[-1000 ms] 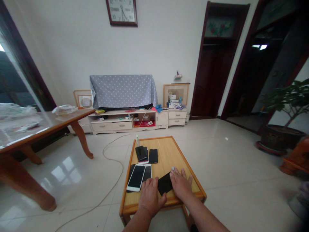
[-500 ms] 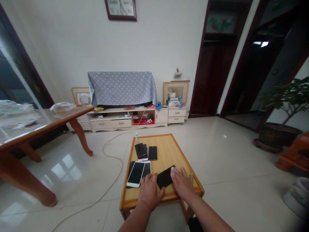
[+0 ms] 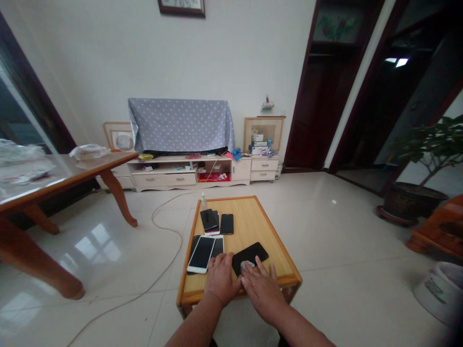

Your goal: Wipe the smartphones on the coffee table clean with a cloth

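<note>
Left hand (image 3: 220, 278): flat, bracing black rectangular phone (image 3: 253, 251) at eight o'clock.
Right hand (image 3: 261, 289): outstretched, pressing small white pad (image 3: 247, 264) onto it.

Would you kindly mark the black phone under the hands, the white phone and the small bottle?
black phone (image 3: 255, 251): head view, far half.
white phone (image 3: 201, 254): head view, screen middle.
small bottle (image 3: 203, 200): head view, body.

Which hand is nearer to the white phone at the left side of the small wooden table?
Left. The left hand lies just right of the white phone; the right hand is farther right, with its fingers on the black phone.
</note>
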`<state>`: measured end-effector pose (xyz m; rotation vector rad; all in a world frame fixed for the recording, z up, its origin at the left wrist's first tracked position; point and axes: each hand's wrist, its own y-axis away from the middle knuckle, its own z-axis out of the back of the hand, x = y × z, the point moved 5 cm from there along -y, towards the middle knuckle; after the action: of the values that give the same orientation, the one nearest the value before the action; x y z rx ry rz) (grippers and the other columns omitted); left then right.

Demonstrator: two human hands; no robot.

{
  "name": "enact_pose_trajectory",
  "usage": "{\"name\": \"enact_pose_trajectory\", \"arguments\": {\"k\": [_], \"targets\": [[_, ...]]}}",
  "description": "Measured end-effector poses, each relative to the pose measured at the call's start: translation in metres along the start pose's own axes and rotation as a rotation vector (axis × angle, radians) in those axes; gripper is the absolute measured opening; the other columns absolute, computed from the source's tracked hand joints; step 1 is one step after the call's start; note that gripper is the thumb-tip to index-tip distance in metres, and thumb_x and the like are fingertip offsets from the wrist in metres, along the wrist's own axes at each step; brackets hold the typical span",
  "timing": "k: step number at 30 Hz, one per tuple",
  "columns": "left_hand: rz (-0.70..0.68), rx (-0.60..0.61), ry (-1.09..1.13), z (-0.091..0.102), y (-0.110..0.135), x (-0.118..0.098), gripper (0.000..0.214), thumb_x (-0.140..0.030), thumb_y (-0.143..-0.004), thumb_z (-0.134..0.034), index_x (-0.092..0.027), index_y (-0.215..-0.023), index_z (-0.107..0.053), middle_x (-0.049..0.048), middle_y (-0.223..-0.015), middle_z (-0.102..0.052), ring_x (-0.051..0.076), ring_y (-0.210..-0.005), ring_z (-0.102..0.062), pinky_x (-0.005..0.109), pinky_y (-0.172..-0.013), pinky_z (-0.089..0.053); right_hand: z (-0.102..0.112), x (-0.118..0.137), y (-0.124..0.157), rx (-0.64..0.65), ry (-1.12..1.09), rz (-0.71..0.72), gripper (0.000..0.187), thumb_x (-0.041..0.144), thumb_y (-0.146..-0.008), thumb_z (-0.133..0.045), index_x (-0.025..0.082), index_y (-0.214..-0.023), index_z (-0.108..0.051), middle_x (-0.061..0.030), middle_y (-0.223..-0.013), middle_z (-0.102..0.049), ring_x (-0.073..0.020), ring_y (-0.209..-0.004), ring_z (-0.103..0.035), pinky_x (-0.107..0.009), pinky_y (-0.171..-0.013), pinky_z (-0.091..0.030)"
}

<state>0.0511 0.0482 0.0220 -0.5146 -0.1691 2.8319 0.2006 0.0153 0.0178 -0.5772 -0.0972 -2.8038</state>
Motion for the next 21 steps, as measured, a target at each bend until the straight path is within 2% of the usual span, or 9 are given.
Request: {"name": "enact_pose_trajectory", "arguments": {"k": [3, 7, 12, 18, 21], "targets": [[0.001, 0.022, 0.007, -0.004, -0.001, 0.003, 0.072, -0.043, -0.077, -0.057, -0.015, -0.141, -0.044, 0.0142, -0.137, -0.056, 0.029, -0.133, -0.042, 0.043, -0.113, -0.022, 0.001, 0.012, 0.003, -0.009, -0.03, 0.02, 0.055, 0.048, -0.104, -0.013, 0.035, -0.142, -0.052, 0.0006, -0.151, -0.048, -0.0284, -0.151, -0.015, -0.063, -0.118, 0.003], [0.034, 0.017, 0.009, -0.007, -0.003, 0.006, 0.071, -0.031, -0.077, -0.053, -0.014, -0.145, -0.039, 0.0134, -0.141, -0.054, 0.027, -0.135, -0.04, 0.041, -0.113, -0.02, 0.006, 0.024, -0.016, -0.037, -0.06, 0.046, 0.049, 0.044, -0.104, -0.02, 0.035, -0.142, -0.05, 0.0016, -0.145, -0.055, -0.0283, -0.15, -0.018, -0.063, -0.118, 0.0], [0.074, -0.011, 0.029, -0.007, -0.003, 0.007, 0.066, -0.032, -0.083, -0.047, -0.015, -0.146, -0.038, 0.0134, -0.139, -0.056, 0.026, -0.132, -0.044, 0.041, -0.113, -0.021, 0.011, 0.035, -0.035, -0.008, -0.1, 0.074, 0.046, 0.041, -0.104, -0.021, 0.039, -0.144, -0.045, 0.004, -0.146, -0.054, -0.0293, -0.149, -0.02, -0.067, -0.116, 0.001], [0.059, 0.008, 0.045, -0.007, -0.003, 0.009, 0.077, -0.029, -0.075, -0.052, -0.015, -0.148, -0.033, 0.0127, -0.142, -0.054, 0.027, -0.136, -0.04, 0.042, -0.114, -0.02, 0.016, 0.027, -0.015, 0.004, -0.059, 0.141, 0.046, 0.041, -0.104, -0.022, 0.034, -0.13, -0.06, 0.0014, -0.134, -0.064, -0.0269, -0.146, -0.031, -0.062, -0.117, 0.009], [0.052, 0.026, 0.045, -0.009, -0.003, 0.009, 0.081, -0.031, -0.073, -0.054, -0.015, -0.149, -0.033, 0.0127, -0.145, -0.052, 0.028, -0.137, -0.038, 0.043, -0.115, -0.018, 0.015, 0.024, -0.013, 0.022, -0.031, 0.127, 0.048, 0.041, -0.104, -0.02, 0.034, -0.131, -0.059, 0.0007, -0.133, -0.065, -0.0271, -0.145, -0.032, -0.063, -0.116, 0.009]]}}
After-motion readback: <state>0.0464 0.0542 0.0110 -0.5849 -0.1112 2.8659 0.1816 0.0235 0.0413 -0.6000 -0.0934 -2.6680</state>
